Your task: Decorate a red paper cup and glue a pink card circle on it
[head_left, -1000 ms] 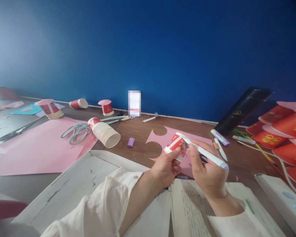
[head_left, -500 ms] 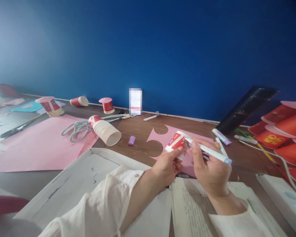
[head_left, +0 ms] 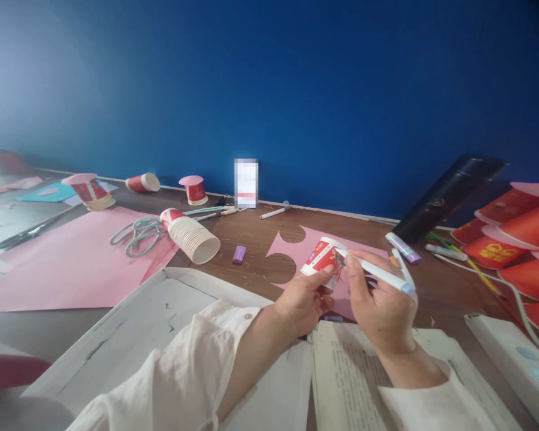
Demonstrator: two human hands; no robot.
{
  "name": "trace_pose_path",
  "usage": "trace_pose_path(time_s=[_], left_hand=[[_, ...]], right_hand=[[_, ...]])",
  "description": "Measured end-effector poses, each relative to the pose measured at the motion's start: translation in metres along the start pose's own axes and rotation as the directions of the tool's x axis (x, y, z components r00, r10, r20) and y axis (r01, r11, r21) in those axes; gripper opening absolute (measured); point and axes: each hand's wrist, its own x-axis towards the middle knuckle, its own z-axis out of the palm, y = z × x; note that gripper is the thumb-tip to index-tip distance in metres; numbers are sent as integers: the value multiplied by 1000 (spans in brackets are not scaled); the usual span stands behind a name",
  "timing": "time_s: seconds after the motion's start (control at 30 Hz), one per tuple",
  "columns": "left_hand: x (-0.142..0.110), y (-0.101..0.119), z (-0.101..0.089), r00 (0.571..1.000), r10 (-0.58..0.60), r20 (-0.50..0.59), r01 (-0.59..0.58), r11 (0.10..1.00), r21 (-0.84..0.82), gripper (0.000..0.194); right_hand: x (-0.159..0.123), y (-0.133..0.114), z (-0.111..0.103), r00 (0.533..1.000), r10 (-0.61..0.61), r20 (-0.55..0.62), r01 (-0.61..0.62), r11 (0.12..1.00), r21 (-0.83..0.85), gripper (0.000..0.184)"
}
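Note:
My left hand (head_left: 303,302) is closed around a red and white paper cup (head_left: 322,256), which is tilted above a cut sheet of pink paper (head_left: 372,244). In my right hand (head_left: 381,305) is a white marker (head_left: 381,272), gripped like a pen. Its tip is at the printed side of the cup; whether it touches the surface I cannot tell. Round cutouts show along the pink sheet's left edge. Beneath both wrists are a shallow white box lid (head_left: 139,335) and printed pages (head_left: 341,371).
A stack of paper cups (head_left: 193,239) lies beside a looped cord (head_left: 137,236). Further left are a large pink sheet (head_left: 81,257) and scissors (head_left: 31,230). Red cups (head_left: 530,233) are piled right, near a power strip (head_left: 512,359). A phone (head_left: 246,182) leans on the blue wall.
My right hand and the marker's back end have shifted slightly left and down. The left hand and the cup stay nearly in place. The view has shifted a little.

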Motion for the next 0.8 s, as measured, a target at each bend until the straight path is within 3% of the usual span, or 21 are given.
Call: trace_pose_path(time_s=[0.23, 0.47, 0.8], left_hand=[[1, 0, -1, 999, 2, 43, -2, 1000, 0, 39], [-1, 2, 1, 998, -50, 31, 51, 997, -52, 28], [-5, 4, 1, 995, -79, 63, 82, 995, -60, 25]], right_hand=[[2, -1, 0, 1000, -10, 4, 10, 1000, 6, 12], [-2, 3, -2, 992, 113, -58, -111, 993, 46, 15], [-2, -2, -7, 989, 107, -100, -101, 993, 57, 17]])
